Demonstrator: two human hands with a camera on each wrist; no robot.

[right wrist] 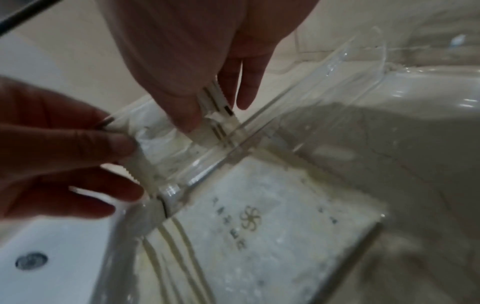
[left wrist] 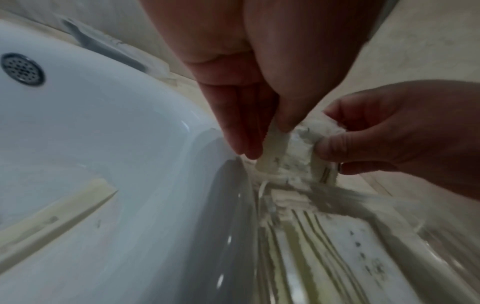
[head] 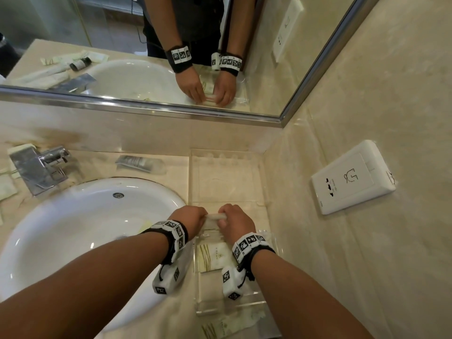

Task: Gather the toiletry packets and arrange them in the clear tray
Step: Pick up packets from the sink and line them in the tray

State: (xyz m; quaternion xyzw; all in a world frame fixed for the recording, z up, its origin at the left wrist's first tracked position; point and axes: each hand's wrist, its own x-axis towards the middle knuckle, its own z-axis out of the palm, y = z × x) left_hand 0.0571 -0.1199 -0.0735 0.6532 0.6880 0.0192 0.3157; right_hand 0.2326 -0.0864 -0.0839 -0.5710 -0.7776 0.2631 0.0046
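Note:
Both hands hold one small white packet (head: pixel 215 216) by its ends, low over the clear tray (head: pixel 270 243) on the counter right of the sink. My left hand (head: pixel 193 217) pinches its left end, my right hand (head: pixel 232 220) its right end. The left wrist view shows the left hand (left wrist: pixel 265 142) pinching the crinkled packet (left wrist: pixel 293 152). In the right wrist view the right hand (right wrist: pixel 207 111) grips the packet (right wrist: pixel 166 148) just behind a clear tray wall (right wrist: pixel 285 98). A white packet with gold stripes (head: pixel 215 256) lies flat in the tray under my wrists.
A second clear tray section (head: pixel 195 177) sits behind, by the wall corner. A grey packet (head: pixel 139 163) lies behind the sink (head: pixel 73 216), pale packets (head: pixel 7 189) left of the faucet (head: pixel 39 167), one packet (head: pixel 145 226) in the basin, another (head: pixel 232 324) at the counter's front edge.

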